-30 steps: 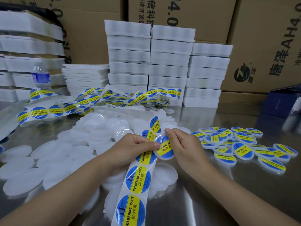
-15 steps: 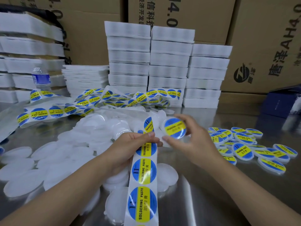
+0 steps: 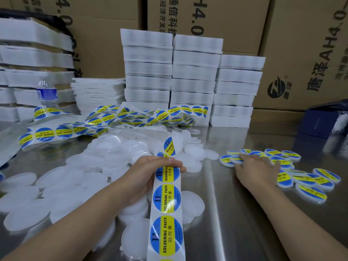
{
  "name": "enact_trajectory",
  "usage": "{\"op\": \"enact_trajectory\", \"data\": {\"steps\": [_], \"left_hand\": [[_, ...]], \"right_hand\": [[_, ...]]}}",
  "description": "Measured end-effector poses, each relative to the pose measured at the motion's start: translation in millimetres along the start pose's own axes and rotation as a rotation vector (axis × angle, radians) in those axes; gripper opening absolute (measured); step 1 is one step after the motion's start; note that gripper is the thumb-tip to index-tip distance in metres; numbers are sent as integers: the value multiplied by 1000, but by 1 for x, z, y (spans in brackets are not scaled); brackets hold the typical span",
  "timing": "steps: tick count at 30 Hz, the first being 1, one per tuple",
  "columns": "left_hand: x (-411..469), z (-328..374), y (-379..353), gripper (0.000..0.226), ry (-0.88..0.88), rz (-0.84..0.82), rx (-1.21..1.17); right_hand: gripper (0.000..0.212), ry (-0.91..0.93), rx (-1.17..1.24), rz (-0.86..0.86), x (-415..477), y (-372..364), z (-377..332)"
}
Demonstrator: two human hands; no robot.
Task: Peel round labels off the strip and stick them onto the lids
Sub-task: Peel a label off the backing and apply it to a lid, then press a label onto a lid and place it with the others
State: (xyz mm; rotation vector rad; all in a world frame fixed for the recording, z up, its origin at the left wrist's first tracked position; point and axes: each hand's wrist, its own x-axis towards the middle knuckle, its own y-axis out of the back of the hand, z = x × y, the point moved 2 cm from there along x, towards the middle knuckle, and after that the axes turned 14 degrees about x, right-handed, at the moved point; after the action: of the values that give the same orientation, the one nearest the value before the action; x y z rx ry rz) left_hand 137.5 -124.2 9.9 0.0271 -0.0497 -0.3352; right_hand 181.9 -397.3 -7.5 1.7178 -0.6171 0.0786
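The blue box point(image 3: 323, 119) at the far right stands open with something white inside that we cannot make out. The cardboard boxes point(image 3: 301, 44) behind show only their sides. Our left hand point(image 3: 148, 172) grips the label strip point(image 3: 166, 213), fingers curled round it, above the plain white lids point(image 3: 113, 153). Half a second ago our right hand point(image 3: 258, 168) held a labelled lid beside the strip. Now it lies with fingers stretched out on the pile of labelled lids point(image 3: 310, 191) on the table point(image 3: 235, 213).
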Motion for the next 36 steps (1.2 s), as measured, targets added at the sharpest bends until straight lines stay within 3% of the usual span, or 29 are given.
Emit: {"op": "enact_trajectory", "data": {"steps": [5,9,13,16,22,25,31,36], "left_hand": [[1,-1,1,35,-20,0,-21],[2,-2,1,35,-5,-41,50],[3,-3,1,40,11,-56,76],[4,-3,1,43,9,-63,89],[3,-4,1,41,-10,-46,100],[2,-4,1,37,-14,-40,103],[5,-6,3,37,-13,19,117],[7,-7,6,44,-39,153,151]], "right_hand": [[54,-208,-157,-19,4,8,11],[53,32,13,60,4,8,-3],[53,367,192,-184,-7,-11,-25],[55,382,250,-349,-11,-18,-28],[55,398,180,-404,-9,-16,-34],[52,418,214,-337,-9,-14,-38],[39,563,245,-47,-25,-10,-42],[38,702,344,-81,-38,-2,-54]]}}
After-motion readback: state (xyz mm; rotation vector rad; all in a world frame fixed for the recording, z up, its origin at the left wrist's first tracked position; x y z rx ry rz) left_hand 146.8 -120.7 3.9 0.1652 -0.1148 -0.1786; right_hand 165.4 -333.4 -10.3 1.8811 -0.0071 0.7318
